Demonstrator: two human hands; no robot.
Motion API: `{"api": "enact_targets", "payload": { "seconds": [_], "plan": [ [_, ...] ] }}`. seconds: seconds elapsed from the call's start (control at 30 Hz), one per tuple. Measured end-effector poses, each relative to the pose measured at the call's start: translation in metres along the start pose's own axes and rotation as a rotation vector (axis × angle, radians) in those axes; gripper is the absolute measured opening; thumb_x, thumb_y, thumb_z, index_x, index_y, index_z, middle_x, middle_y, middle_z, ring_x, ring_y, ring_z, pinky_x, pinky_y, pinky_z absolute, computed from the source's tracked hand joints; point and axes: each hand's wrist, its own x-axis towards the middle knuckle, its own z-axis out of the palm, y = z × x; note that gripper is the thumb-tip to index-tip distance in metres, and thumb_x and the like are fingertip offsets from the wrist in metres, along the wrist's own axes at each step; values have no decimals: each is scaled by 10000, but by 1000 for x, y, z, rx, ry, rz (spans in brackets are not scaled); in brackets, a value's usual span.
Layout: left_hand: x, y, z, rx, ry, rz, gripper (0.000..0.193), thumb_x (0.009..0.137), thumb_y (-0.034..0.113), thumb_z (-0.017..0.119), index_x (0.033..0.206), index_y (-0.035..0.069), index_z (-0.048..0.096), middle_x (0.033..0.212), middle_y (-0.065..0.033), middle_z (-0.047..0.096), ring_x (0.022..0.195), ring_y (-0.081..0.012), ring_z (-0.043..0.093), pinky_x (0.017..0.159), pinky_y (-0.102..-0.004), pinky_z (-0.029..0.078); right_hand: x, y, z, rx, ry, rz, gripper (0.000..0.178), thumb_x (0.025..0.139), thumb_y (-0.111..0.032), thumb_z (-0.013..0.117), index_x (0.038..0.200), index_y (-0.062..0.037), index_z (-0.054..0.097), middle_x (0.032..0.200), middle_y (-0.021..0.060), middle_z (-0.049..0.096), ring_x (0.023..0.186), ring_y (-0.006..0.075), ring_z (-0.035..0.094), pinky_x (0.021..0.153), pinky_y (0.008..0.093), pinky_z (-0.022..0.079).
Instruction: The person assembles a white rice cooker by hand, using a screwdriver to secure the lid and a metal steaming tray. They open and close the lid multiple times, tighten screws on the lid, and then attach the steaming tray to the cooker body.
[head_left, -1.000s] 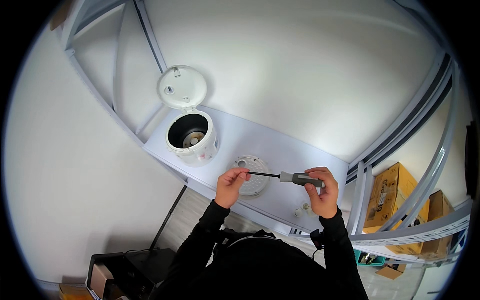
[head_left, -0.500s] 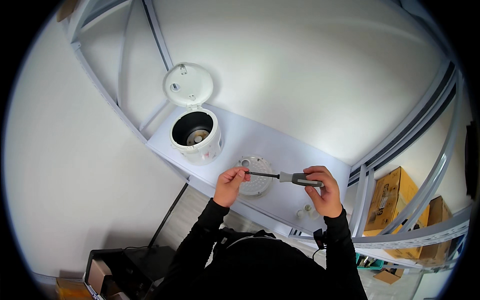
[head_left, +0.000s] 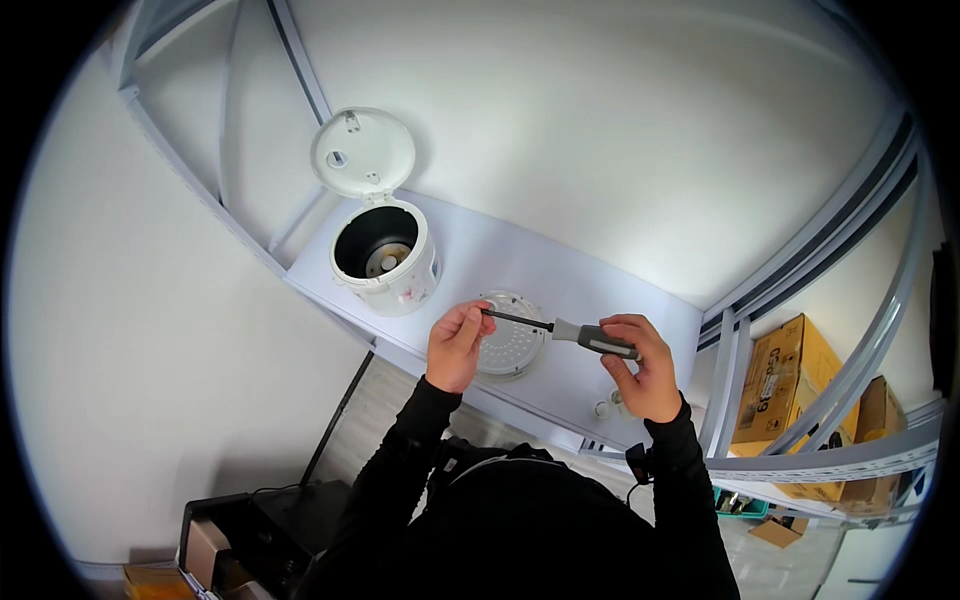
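Observation:
A screwdriver (head_left: 566,332) with a grey handle and dark shaft spans both hands above the table. My right hand (head_left: 650,372) is closed round its handle. My left hand (head_left: 455,348) pinches the shaft's tip between thumb and fingertips; whether a small part is also there is hidden. Beneath the shaft, partly covered by the left hand, lies a round white perforated plate (head_left: 512,352). A white rice cooker (head_left: 402,295) stands at the left with its lid (head_left: 365,155) raised. Its dark inside shows a round, stained heating plate (head_left: 389,262).
Small pale round parts (head_left: 602,409) lie on the white table (head_left: 590,285) near the right hand. A metal frame (head_left: 722,395) rises at the right, with cardboard boxes (head_left: 775,385) beyond it. Black equipment (head_left: 300,535) stands at the lower left.
The head view has shifted a little, so the table and cooker sit higher in it. The screwdriver's tip, in my left hand, is raised slightly and the shaft slopes more toward the handle.

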Motion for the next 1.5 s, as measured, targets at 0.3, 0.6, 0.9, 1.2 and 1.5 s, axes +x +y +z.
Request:
{"api": "enact_targets", "payload": {
  "seconds": [0.3,0.6,0.9,1.2,1.5],
  "plan": [
    [7,-3,3,427,-39,-50,285,1013,211,655,1235,33,655,1150,-52,698,1101,-182,624,927,-362,495,5,8,3,112,98,178,309,929,1,677,1227,-5,595,1102,142,686,1026,255,677,896,337,521],
    [-4,-77,-36,1508,-423,107,242,835,172,756,1066,107,719,1022,-69,683,1061,-306,623,919,-457,472,23,13,32,-241,-110,168,320,884,-29,722,1179,-29,597,1038,156,644,875,347,692,730,397,549],
    [-17,-101,-42,1556,-316,73,127,846,222,754,955,166,785,933,-31,666,974,-275,636,869,-463,461,19,23,57,-258,-260,131,279,889,-79,715,1139,-49,595,1032,137,621,814,356,664,704,441,530],
    [-17,-104,-46,1535,-285,115,155,845,226,756,972,155,811,886,-53,702,905,-294,667,821,-468,490,18,31,70,-292,-312,85,268,892,-77,716,1126,-48,590,1054,128,627,828,353,663,723,436,528],
    [-21,-108,-47,1545,-270,91,153,851,248,766,980,183,814,938,-22,686,965,-275,639,856,-461,460,19,36,77,-341,-322,44,272,892,-150,742,1108,-53,608,1005,120,632,828,333,668,713,425,529]
  ]
}}
